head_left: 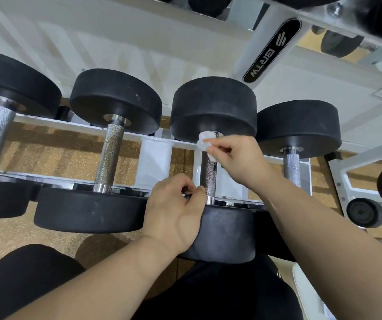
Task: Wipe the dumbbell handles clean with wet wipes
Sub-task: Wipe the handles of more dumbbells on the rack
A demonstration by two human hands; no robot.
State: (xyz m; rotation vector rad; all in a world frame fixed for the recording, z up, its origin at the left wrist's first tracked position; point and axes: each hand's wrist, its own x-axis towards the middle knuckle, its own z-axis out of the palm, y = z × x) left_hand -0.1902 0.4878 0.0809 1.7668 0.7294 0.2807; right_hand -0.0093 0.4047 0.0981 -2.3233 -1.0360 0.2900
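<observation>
Four dumbbells [116, 100] lie side by side across a white rack [53, 122], their knurled bars running from upper to lower frame, so each grip is bare and reachable between its two black heads. Work is on the third from the left, at centre frame. Its handle [209, 175] shows as a dark, textured bar between the far head [213, 105] above and the near head [227, 234] below. The right hand [238, 158], coming in from the lower right, pinches a crumpled white wet wipe [205, 143] between thumb and fingertips. It holds the wipe against the top end of that handle, right where the bar meets the far head. Starting at that end would, I judge, let the wipe be drawn down the whole bar toward the person. The left hand [173, 209] sits at the bottom end of the same handle, fingers curled in, with the thumb tip just beside the bar near its shiny collar. Whether it pinches anything or actually touches the metal I cannot tell, though its place suggests it is there to steady the dumbbell against rolling. Neither hand is on the bars to the left and right of centre, and nothing shows whether those have been wiped.
</observation>
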